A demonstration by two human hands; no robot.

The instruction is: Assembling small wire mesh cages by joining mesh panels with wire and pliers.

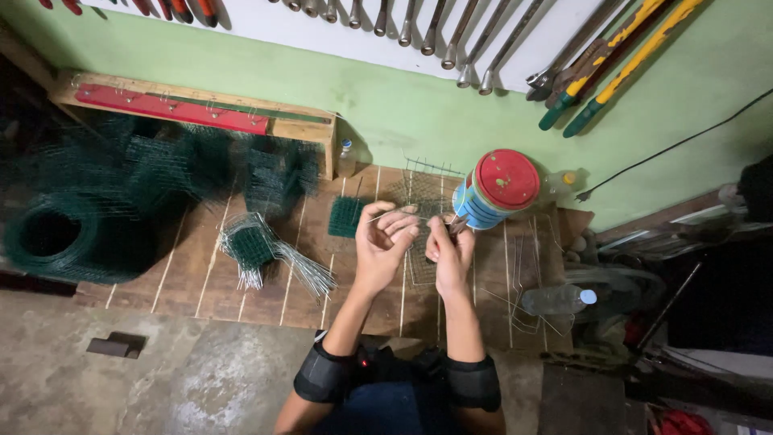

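My left hand (385, 239) pinches a thin metal wire (380, 215) that sticks out to the left, above a small grey wire-mesh panel (422, 266) lying on the wooden platform (201, 282). Close beside it, my right hand (449, 246) grips small pliers (457, 221) whose tips point up toward the wire. Both hands hover over the mesh panel, almost touching each other.
A blue can with a red lid (493, 189) stands just behind my right hand. Green mesh pieces (348, 216), a wire bundle (266, 251), a green mesh roll (56, 238) and a plastic bottle (557, 300) lie around. Wrenches (435, 32) and bolt cutters (620, 56) hang on the wall.
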